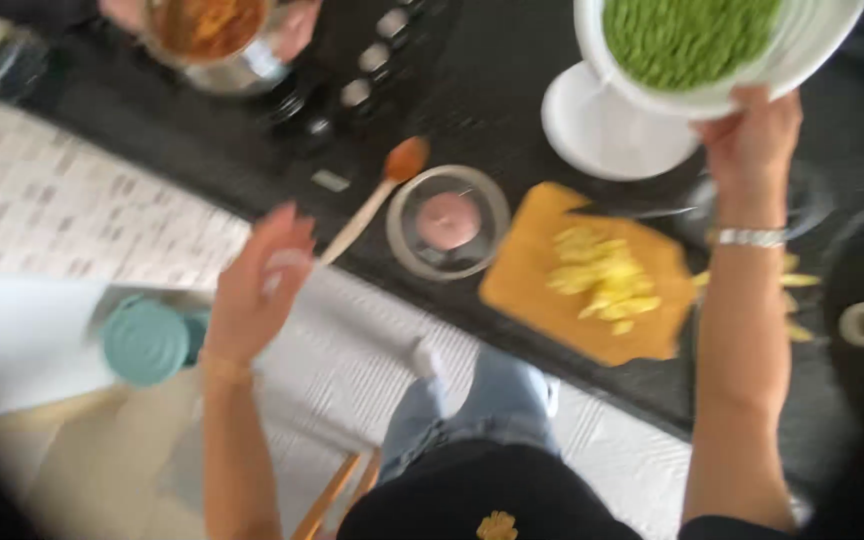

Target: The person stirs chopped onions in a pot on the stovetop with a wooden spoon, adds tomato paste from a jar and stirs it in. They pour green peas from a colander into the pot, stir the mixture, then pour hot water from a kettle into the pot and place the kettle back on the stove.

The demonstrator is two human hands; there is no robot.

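Over black counter (512, 90), tiled floor (62, 200) below

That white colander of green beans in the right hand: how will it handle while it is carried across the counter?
The white colander looks like stiff plastic, so probably light itself. It is heaped with green beans and tilted, so loose ones could slide out. The right hand grips only its lower rim, so it may tip further; the left hand is free and open.

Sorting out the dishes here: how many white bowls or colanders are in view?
2: one white colander of green pieces held up by the right hand, one white bowl on the dark counter beneath it. Others may be hidden.
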